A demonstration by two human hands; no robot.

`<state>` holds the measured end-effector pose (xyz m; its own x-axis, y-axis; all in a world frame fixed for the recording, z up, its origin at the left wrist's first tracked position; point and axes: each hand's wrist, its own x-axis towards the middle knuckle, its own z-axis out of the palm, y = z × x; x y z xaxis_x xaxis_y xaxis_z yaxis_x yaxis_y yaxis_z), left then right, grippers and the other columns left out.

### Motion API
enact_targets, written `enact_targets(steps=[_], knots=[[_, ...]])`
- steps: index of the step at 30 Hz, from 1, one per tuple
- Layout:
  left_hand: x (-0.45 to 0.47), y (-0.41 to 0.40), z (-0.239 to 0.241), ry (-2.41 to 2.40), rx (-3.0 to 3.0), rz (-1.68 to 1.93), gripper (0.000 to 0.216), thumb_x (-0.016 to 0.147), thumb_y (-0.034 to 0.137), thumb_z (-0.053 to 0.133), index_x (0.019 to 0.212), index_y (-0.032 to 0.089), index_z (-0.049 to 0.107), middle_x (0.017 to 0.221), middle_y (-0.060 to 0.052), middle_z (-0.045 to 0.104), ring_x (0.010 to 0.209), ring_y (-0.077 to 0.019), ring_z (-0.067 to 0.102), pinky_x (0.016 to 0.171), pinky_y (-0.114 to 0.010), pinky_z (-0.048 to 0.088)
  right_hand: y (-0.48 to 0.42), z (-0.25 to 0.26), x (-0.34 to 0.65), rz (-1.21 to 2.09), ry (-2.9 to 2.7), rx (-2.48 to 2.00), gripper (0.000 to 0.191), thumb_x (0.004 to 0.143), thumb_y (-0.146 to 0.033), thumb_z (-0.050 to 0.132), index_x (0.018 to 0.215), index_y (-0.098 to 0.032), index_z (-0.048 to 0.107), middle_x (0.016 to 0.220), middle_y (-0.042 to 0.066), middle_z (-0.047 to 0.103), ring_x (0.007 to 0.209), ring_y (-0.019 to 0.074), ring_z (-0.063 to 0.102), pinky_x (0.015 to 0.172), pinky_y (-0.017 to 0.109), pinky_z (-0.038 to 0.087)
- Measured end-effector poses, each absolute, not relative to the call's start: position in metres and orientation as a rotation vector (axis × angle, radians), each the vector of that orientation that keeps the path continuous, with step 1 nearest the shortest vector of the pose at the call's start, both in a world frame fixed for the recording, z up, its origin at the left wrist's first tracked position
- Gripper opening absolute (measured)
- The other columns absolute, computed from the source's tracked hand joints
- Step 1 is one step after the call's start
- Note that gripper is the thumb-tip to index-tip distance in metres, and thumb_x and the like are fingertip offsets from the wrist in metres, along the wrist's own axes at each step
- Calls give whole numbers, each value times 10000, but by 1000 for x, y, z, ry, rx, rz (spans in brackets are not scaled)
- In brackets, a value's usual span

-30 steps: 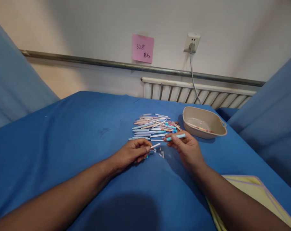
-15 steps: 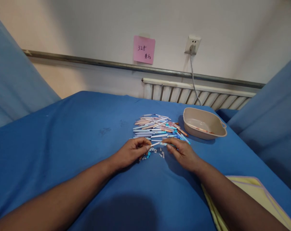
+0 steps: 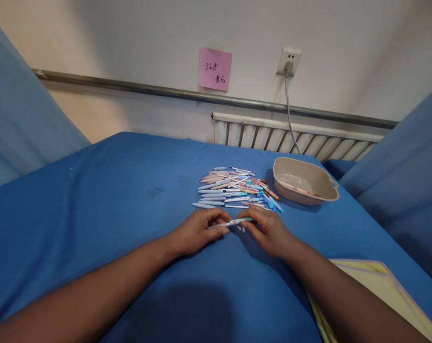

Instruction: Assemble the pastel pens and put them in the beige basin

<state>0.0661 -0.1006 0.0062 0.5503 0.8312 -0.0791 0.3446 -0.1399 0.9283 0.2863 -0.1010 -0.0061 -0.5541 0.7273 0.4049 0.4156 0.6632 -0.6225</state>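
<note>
My left hand [image 3: 198, 230] is closed round the pale end of a pen [image 3: 234, 222]. The pen's patterned, light teal barrel lies in the fingers of my right hand [image 3: 268, 229]. Held nearly level just above the blue cloth, the pen shows white and teal parts in one line, with no gap between them. Beyond both hands lies a pile of pen parts [image 3: 223, 186] in pale blue, peach, white, orange and blue. A few small white pieces [image 3: 241, 228] rest under the pen; my left hand hides the area beside them.
A beige plastic basin [image 3: 305, 196] with an orange-patterned pen [image 3: 298, 190] inside stands right of the pile. A folded yellow cloth [image 3: 373, 281] lies under my right forearm. Behind the blue-covered surface [image 3: 130, 190] are a radiator [image 3: 266, 135], a metal rail and a plugged-in cord.
The white part and the teal barrel, apart at their tips before, now meet in line. My hands have come slightly closer together, and the small pieces are more covered.
</note>
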Motion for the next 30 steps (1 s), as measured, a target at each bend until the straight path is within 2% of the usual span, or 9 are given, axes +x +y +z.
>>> enact_targets(steps=[4, 13, 19, 24, 28, 30], knots=[[68, -103, 4, 1022, 1675, 606, 216, 790, 313, 622, 928, 151, 589, 621, 42, 535, 567, -93, 498, 544, -202, 404, -106, -7, 283, 633, -2211, -916, 104, 893, -199, 472, 945, -210, 562, 832, 38, 608, 781, 168, 564, 696, 283, 419], [71, -106, 5, 993, 1563, 630, 246, 764, 342, 645, 898, 142, 593, 647, 23, 581, 542, -99, 540, 520, -219, 440, -107, -4, 280, 609, -2290, -868, 138, 909, -217, 451, 978, -208, 570, 860, 52, 622, 805, 177, 572, 712, 289, 427], [68, -106, 8, 1012, 1793, 603, 201, 808, 320, 604, 921, 155, 616, 671, 10, 608, 599, -110, 550, 571, -215, 440, -109, -4, 279, 615, -2337, -1031, 221, 937, -319, 413, 898, -202, 596, 780, 46, 644, 719, 174, 591, 648, 286, 404], [67, -106, 10, 1024, 1899, 593, 204, 839, 335, 563, 930, 166, 631, 674, 11, 616, 607, -117, 551, 581, -208, 421, -111, -8, 277, 691, -2211, -1057, 208, 883, -337, 520, 1052, -215, 521, 905, 53, 651, 776, 184, 595, 669, 291, 418], [67, -107, 10, 1016, 1958, 596, 207, 851, 341, 545, 937, 171, 627, 696, 8, 623, 641, -128, 559, 613, -218, 429, -112, -8, 276, 655, -2231, -983, 94, 898, -281, 486, 936, -211, 536, 834, 36, 629, 750, 165, 572, 661, 275, 407], [67, -107, 9, 1026, 2016, 601, 198, 848, 339, 552, 940, 182, 633, 741, -1, 642, 692, -141, 575, 641, -223, 432, -111, -8, 276, 616, -2265, -994, 147, 917, -307, 458, 871, -206, 555, 780, 30, 624, 724, 161, 566, 646, 271, 392]])
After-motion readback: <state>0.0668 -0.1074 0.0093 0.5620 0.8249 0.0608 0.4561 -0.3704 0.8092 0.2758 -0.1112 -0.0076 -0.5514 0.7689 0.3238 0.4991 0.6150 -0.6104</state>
